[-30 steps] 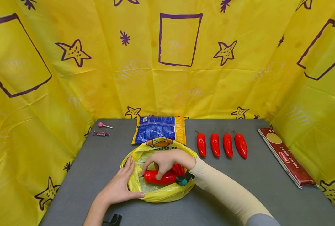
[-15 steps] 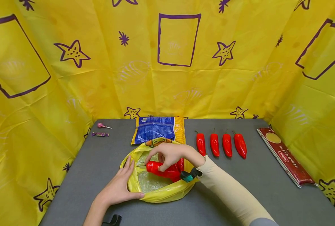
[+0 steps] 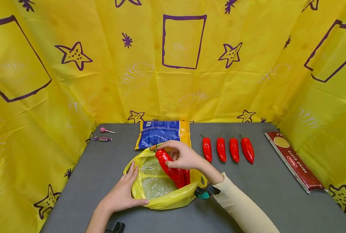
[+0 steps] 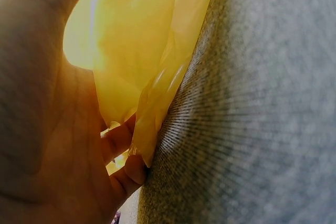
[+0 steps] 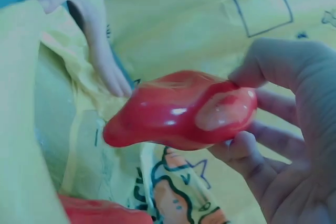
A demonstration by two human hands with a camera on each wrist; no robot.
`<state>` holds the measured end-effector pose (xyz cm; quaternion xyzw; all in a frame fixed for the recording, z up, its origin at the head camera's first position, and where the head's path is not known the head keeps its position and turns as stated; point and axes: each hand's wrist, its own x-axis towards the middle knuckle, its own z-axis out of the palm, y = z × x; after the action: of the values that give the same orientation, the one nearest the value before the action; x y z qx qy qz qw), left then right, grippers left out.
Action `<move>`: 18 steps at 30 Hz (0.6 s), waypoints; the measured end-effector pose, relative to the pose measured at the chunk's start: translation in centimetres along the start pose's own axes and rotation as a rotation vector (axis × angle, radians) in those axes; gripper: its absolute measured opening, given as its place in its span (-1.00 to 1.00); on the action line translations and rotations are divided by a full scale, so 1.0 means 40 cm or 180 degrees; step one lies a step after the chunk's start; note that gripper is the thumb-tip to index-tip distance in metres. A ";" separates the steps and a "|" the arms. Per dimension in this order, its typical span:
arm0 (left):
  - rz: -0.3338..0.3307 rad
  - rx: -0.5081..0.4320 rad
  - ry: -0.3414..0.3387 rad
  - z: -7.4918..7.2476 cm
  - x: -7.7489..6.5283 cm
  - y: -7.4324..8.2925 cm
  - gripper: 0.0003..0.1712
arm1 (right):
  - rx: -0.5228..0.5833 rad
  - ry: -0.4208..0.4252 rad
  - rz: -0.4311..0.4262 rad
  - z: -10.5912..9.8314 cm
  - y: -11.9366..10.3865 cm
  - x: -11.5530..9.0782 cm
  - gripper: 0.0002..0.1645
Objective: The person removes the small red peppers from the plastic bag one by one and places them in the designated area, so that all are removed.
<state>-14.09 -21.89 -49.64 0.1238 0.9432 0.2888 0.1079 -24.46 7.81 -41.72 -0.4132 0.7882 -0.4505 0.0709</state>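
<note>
In the head view my right hand pinches a glossy red chili pepper by its stem end, above the yellow plastic bag. The right wrist view shows the held pepper between thumb and fingers, its narrow tip toward the bag's mouth. Another red pepper lies lower, in the bag. My left hand rests against the left side of the open bag, fingers spread along the rim and thumb at its front. In the left wrist view the bag's yellow film touches those fingers.
Several red peppers lie in a row right of the bag. Behind it is a blue and yellow packet. A lollipop and a wrapped candy lie at far left, a long dark-red packet at far right.
My right hand has lifted the pepper's stem end up and away, tilting it from lying flat in the bag to slanting upward. My left hand has stayed at the bag's rim.
</note>
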 end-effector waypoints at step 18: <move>0.0029 0.0023 -0.0009 -0.002 -0.002 0.003 0.66 | 0.0381 0.1049 0.0602 -0.103 0.031 -0.197 -0.35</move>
<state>-14.04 -21.87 -49.49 0.1290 0.9435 0.2858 0.1075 -22.07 16.45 -42.35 -0.2530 0.7962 -0.5495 0.0073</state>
